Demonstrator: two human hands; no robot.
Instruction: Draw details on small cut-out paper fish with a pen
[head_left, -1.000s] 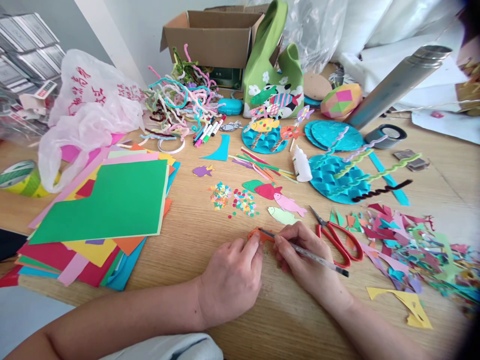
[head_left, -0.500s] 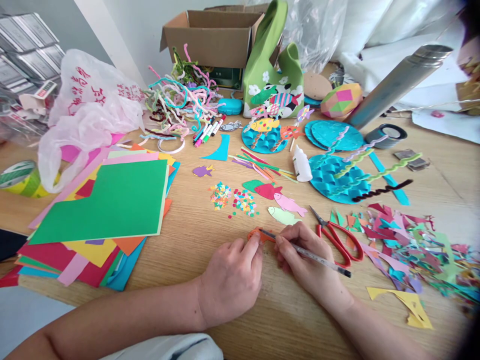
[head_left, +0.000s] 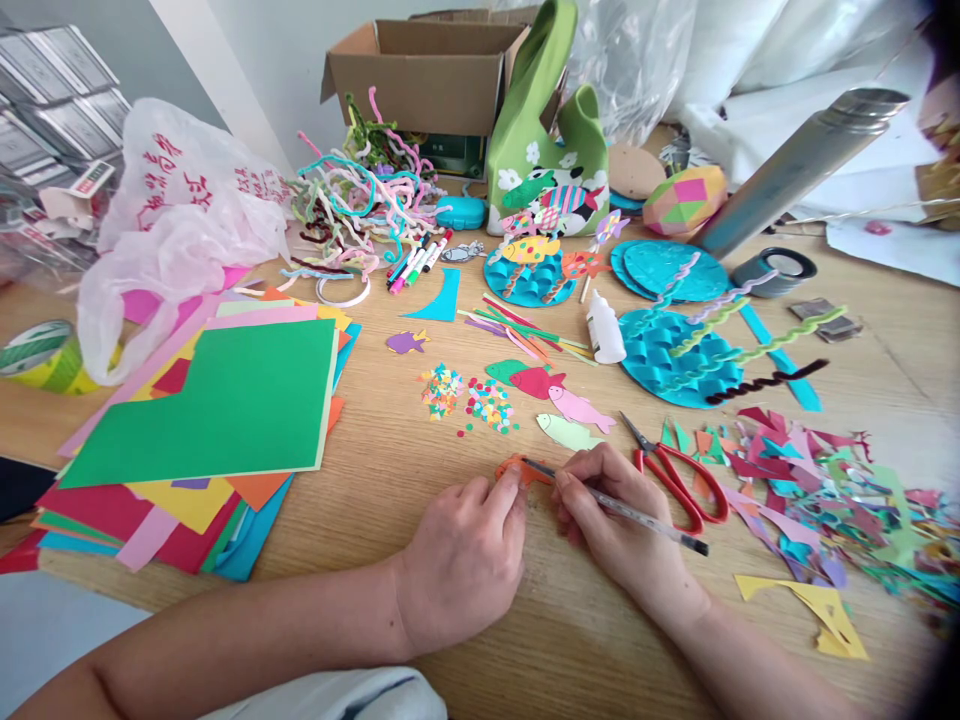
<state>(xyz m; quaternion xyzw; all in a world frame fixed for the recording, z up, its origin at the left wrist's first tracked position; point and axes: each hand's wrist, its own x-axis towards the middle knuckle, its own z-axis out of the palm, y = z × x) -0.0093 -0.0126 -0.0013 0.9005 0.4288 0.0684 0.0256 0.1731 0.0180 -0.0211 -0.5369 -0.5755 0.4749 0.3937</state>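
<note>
My right hand [head_left: 615,515] grips a clear-barrelled pen [head_left: 641,517] between thumb and fingers. The pen's tip rests on a small orange paper cutout [head_left: 534,473] lying on the table. My left hand [head_left: 469,545] is closed, its fingers together and pressing on that cutout; part of the paper is hidden beneath them. Just beyond the hands lie paper fish: a pale green one [head_left: 566,432], a pink one [head_left: 581,406], a red one [head_left: 537,382] and a dark green one [head_left: 502,371]. Red-handled scissors [head_left: 679,475] lie beside my right hand, blades pointing away.
Colored paper [head_left: 262,400] is stacked at left, and paper scraps [head_left: 825,500] spread at right. Confetti dots [head_left: 491,403], a glue bottle [head_left: 604,328] and woven blue discs [head_left: 667,350] sit ahead. Pipe cleaners [head_left: 360,205], a green bag [head_left: 551,150] and a steel flask [head_left: 802,175] stand farther back.
The pen tilts very slightly differently in my right hand, its tip still on the orange cutout. My left hand stays in place.
</note>
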